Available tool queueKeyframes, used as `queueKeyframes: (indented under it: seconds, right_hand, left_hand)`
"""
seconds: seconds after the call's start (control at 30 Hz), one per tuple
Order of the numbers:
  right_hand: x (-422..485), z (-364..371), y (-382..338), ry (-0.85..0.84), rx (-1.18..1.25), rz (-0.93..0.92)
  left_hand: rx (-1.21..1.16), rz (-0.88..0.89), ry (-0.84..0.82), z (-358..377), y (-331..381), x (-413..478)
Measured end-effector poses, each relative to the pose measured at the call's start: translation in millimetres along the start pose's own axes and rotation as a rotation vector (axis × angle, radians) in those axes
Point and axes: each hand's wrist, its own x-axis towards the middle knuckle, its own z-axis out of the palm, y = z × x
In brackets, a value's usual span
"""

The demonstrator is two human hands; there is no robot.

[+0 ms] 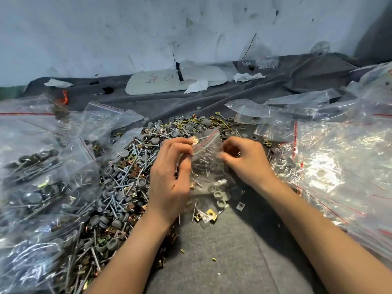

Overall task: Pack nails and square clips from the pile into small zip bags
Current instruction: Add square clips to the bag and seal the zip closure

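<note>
Brass-coloured square clip (195, 141) is sitting right at the tips of the left hand (171, 177), whose fingers (183, 145) are pinched together on the top left corner of a small clear zip bag with a red seal line (206, 153). Looks like the clip is about to go in the mouth. The right hand (244, 158) is curled against the bag's opposite edge, but it's motion-blurred, so I can't tell if it really grips. The bag hangs between both hands with some silver nails already inside.

Just under the fingers, a few loose clips (209, 215) lie on the grey cloth worktop (212, 262). Left of the fingers, right up against the wrist, is the big pile of nails, clips and grey caps (127, 177). Further out left are filled bags (31, 177), and out right there's a heap of empty clear bags (339, 166).

What I'd worry about: if the right side slips, the mouth flops shut and the clip drops back into the pile. Tilt it too far and the nails slide out. Squeeze hard and a nail point could poke through that thin plastic.
</note>
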Motion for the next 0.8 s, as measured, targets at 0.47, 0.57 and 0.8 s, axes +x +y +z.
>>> queueKeyframes:
  seconds: [0.47, 0.57, 0.8]
  right_hand:
    - [-0.1, -12.4, -10.2, 0.322, 0.384, -0.084]
    - [-4.7, -15.3, -21.5, 0.472, 0.518, -0.214]
    - [-7.1, -10.3, -25.2, 0.340, 0.294, -0.353]
  left_hand:
    - [-0.011, -0.014, -0.101, 2.3, 1.1, -1.8]
    - [-0.017, 0.003, -0.173, 3.4, 1.6, -4.2]
    - [-0.042, -0.032, -0.137, 2.2, -0.8, -2.7]
